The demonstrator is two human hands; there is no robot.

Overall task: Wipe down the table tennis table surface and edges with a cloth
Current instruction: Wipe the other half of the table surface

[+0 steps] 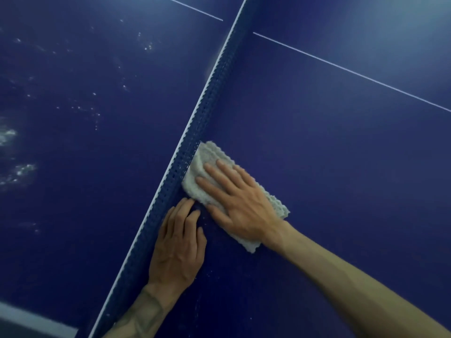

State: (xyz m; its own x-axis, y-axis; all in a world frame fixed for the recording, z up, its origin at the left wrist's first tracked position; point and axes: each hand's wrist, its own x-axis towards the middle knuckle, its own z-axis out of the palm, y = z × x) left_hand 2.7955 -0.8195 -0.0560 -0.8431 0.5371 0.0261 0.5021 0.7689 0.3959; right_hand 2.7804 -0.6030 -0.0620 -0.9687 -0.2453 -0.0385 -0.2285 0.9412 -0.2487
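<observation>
White specks (14, 172) are dotting the counter (341, 142) left of the net (195, 132). We are resting our left grip (177, 247), fingers loose and holding nothing, at the net's foot. Just right of it, our right grip (241, 203) is pressing spread fingers flat on the cloth (207, 157), its long axis running from the net toward our wrist. The net is blocking leftward strokes.

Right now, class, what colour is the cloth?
The cloth is off-white; the head view shows it best.
</observation>
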